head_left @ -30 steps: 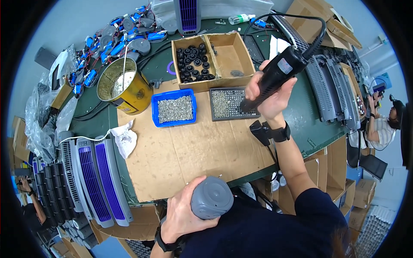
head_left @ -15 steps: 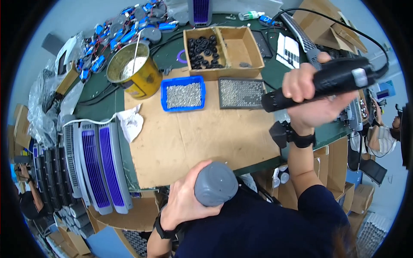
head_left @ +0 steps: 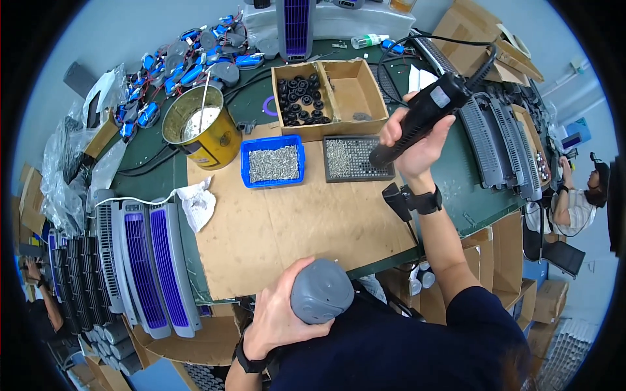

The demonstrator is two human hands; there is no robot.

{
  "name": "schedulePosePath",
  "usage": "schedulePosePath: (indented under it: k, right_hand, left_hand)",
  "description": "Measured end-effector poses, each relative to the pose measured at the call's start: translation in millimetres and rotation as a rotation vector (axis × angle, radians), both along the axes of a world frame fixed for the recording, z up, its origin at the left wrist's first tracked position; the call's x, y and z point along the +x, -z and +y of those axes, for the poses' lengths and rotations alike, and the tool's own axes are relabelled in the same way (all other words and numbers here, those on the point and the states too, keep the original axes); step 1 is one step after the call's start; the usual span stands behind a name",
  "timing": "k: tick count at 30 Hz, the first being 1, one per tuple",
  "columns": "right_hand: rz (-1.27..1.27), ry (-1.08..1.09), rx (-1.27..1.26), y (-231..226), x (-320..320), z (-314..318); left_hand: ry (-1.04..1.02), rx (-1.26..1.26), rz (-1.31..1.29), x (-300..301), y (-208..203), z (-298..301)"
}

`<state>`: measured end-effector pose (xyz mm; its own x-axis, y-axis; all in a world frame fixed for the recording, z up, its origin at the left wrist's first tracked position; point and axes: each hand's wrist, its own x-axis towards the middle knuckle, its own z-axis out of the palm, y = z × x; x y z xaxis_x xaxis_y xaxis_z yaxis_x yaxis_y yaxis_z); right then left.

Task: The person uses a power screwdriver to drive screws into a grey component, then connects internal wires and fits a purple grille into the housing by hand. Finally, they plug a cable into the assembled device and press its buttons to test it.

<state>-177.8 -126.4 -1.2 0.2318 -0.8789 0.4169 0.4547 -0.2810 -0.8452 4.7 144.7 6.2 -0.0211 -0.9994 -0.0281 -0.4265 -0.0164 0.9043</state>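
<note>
Light is bright; edges bend into black.

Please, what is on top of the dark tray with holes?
Small metal screws crowd the left of the dark tray; holes show at right. The black tool in the right hand hides a patch there.

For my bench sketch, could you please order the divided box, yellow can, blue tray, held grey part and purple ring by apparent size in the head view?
1. Divided box
2. Yellow can
3. Blue tray and held grey part: too alike to rank
4. Purple ring
</note>
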Motion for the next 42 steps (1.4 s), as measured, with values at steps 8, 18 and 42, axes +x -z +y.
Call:
schedulePosePath:
  k: [8, 18, 42]
  right_hand:
    - [0.019, -0.007, 0.042, 11.9, 2.1, -6.2]
    - [0.084, -0.145, -0.074, 14.6, 2.8, -4.6]
    - [0.038, -0.035, 0.001, 7.7, -10.5, -3.1]
  left_hand:
    - [0.002, 0.073, -0.019, -0.8, -2.8, -4.7]
    - [0.001, 0.053, -0.018, -0.3, -0.2, -3.9]
    - [0.002, 0.085, -0.014, -0.8, -2.6, -4.1]
